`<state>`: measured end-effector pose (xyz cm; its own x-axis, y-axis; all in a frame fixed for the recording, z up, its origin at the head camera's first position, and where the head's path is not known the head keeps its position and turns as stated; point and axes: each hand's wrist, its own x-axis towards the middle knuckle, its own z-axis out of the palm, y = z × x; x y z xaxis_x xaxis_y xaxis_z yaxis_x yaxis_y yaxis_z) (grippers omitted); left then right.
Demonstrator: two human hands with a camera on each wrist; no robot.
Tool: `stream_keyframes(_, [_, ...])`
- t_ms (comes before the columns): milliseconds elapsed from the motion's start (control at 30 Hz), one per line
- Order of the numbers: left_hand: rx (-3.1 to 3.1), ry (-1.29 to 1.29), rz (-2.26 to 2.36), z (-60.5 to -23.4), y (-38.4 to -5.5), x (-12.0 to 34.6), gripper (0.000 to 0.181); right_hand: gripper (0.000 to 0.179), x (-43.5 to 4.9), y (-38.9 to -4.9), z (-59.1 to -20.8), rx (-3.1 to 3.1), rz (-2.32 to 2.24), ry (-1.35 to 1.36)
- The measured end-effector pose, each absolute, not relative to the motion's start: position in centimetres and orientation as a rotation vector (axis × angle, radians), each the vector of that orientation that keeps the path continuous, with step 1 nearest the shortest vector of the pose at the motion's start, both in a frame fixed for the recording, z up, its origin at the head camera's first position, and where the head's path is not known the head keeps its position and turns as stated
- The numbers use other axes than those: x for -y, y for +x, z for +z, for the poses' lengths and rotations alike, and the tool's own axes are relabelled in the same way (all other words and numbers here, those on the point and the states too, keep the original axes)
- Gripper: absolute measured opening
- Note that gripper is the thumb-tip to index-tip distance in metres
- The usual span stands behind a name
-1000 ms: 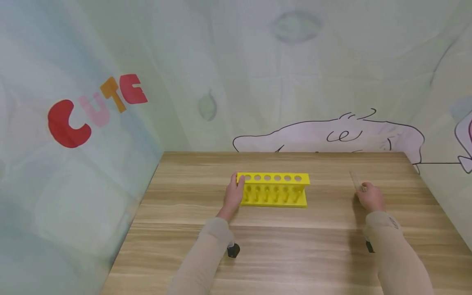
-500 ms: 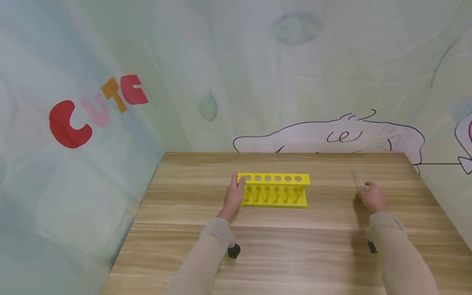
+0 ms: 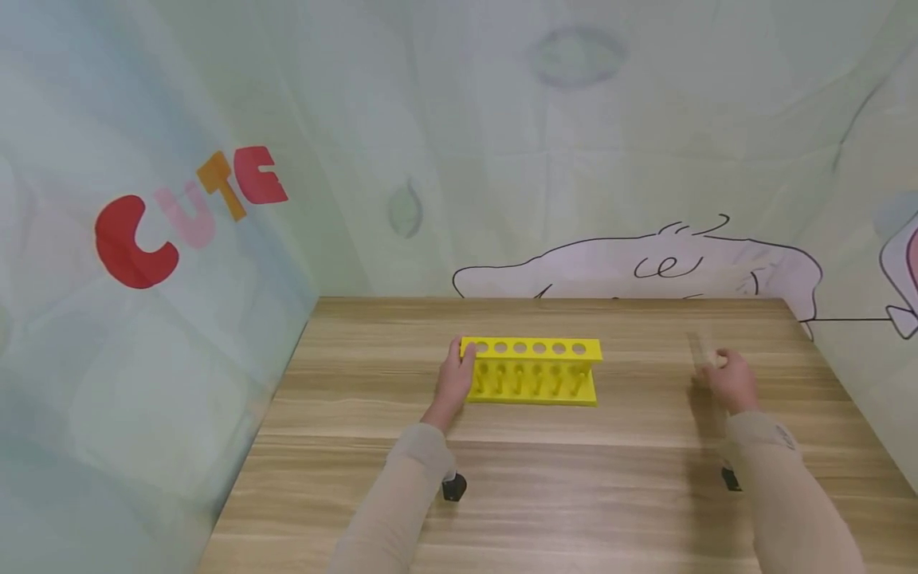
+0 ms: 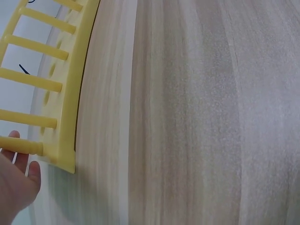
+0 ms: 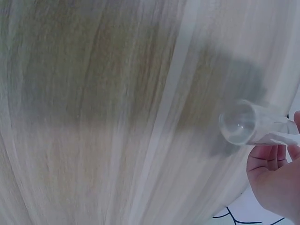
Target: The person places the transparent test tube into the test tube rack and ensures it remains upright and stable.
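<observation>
A yellow test tube rack [image 3: 534, 348] stands on the wooden table, with a row of round holes in its top plate and upright pegs below. My left hand [image 3: 456, 376] grips the rack's left end, thumb over the top plate's edge. In the left wrist view, fingers [image 4: 21, 161] show behind the rack's last peg. Off to the right of the rack, my right hand [image 3: 733, 383] pinches a clear test tube [image 3: 699, 351], tilted above the table. The right wrist view shows the rounded end of the test tube [image 5: 238, 123] pointing away from the fingers.
The wood-grain table [image 3: 574, 494] runs back to a printed fabric backdrop [image 3: 502, 159] with cartoon drawings and coloured letters. Fabric also closes in the left side. Black wrist devices [image 3: 453, 487] hang under both sleeves.
My right hand has drifted slightly to the right with the test tube, which looks blurred. The left hand and the rack have stayed in place.
</observation>
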<state>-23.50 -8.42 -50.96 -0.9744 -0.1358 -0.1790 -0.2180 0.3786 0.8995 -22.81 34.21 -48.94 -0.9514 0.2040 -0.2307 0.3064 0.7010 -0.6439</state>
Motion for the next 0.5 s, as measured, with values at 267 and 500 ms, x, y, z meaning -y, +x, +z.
stream_keyframes(267, [-2.512, -0.317, 1.689, -50.69, -23.61, 8.45, 0.061, 0.056, -34.46, -22.81, -48.63, -2.812, -1.095, 0.464])
stream_keyframes(500, [-2.514, -0.306, 1.717, -50.69, -23.61, 8.42, 0.059, 0.058, -34.72, -22.73, -48.17, -2.821, -1.086, 0.437])
